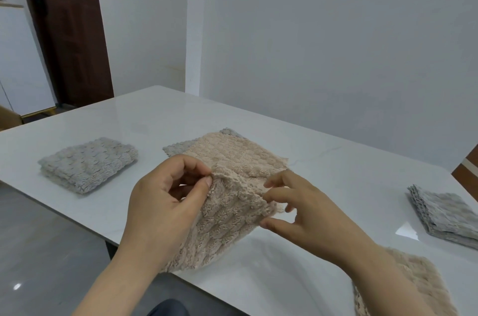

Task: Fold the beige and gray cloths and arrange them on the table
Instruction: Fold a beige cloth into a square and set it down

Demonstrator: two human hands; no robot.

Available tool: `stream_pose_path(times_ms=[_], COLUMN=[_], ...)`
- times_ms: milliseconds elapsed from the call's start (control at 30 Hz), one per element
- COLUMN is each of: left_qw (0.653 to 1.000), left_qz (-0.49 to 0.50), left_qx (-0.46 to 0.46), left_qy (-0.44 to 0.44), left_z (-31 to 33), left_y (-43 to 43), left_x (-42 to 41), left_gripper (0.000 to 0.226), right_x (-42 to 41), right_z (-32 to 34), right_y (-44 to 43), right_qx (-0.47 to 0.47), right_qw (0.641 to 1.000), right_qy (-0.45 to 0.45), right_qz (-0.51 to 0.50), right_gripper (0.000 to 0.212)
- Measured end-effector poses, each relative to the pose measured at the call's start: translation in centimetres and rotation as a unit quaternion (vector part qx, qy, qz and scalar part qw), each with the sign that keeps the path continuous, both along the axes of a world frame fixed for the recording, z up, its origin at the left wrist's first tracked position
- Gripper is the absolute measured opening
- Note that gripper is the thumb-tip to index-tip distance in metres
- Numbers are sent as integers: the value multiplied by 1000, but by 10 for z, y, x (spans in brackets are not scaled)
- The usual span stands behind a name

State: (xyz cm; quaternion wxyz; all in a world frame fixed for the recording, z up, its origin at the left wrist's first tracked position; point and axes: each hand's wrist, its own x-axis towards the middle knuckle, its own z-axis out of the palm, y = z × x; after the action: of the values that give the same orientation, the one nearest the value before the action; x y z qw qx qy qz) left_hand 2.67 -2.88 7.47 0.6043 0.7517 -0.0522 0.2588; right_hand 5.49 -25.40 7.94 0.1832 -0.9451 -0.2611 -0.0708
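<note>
While the left hand (165,201) pinches one top corner of the beige cloth (227,217) between thumb and forefinger, the right hand (302,214) nips the other corner, its remaining fingers spread. The cloth hangs lifted above the near edge of the glossy white table (129,119). Just behind it a second beige cloth (232,152) lies flat on a spread gray cloth (172,150). A folded gray cloth (88,164) sits to the left, another gray pile (445,214) far right, and a third beige cloth (419,279) lies under the right forearm. White walls (310,30), a dark brown door (67,30) and a gray floor (38,251) surround them.
</note>
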Motion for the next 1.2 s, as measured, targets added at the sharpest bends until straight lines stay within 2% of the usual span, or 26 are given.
stream_pose_path(times_ms=[167,267,367,467,533,633,700,833,1000,1200], left_qw=[1000,999,997,996,994,987,979,977,987,992], left_qz=[-8,-6,-9,-42,-65,-82,-80,-73,-62,4], left_qx=[-8,20,55,53,71,136,181,183,132,119], left_qy=[-17,-29,-51,-56,-50,-40,-54,-77,-68,-34], left_z=[1,-1,-1,-3,-5,-6,-5,2,17,48], left_y=[4,9,11,11,12,12,11,8,4,7], left_x=[3,6,7,7,8,9,12,18,30,57], left_gripper=[25,23,33,16,19,29,34,35,33,29], right_x=[4,3,3,5,7,10,11,12,6,3], right_z=[-2,0,1,1,0,-2,-3,-7,-20,-36], right_y=[0,-2,-3,-4,-4,-3,0,4,8,26], right_qx=[44,127,210,256,282,344,390,452,461,325], right_qw=[999,991,976,964,956,935,916,884,878,943], right_qy=[-6,28,61,77,79,85,95,109,121,67], right_qz=[27,19,17,5,-8,-21,-28,-48,-47,-34], right_gripper=[19,22,17,16,17,13,17,34,55,54])
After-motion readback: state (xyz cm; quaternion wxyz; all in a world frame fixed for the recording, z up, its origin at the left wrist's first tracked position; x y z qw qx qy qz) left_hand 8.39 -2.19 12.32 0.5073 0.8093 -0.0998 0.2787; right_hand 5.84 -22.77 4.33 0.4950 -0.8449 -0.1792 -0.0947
